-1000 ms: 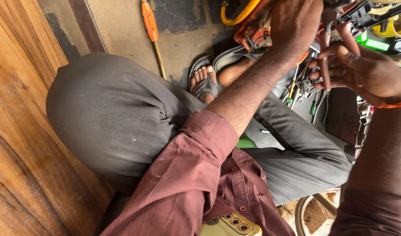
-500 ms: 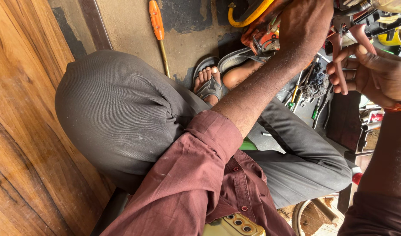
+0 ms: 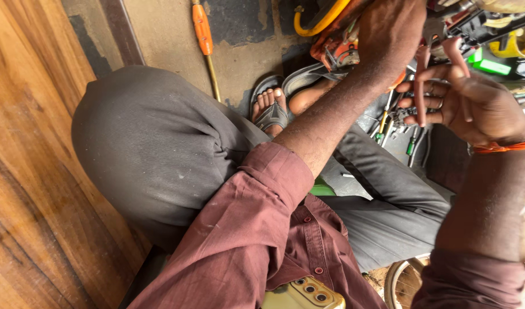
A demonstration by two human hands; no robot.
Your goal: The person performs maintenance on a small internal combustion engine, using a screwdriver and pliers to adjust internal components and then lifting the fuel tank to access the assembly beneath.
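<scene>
Right hand [image 3: 474, 106] grips red-handled pliers [image 3: 431, 68], handles running up-down between its fingers, jaws hidden above. Left hand [image 3: 391, 37] clamps down on an orange device [image 3: 337, 48] just left of the pliers. Screwdriver [image 3: 204, 40] lies well apart on the floor [image 3: 245, 51].

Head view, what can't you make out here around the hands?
- Orange object under the left hand: mostly covered by the hand, kind unclear.
- Pliers in the right hand: head cut off by the top edge.
- Small tools on the floor: too small and shadowed.
- Screwdriver: top cut off by the top edge.
</scene>
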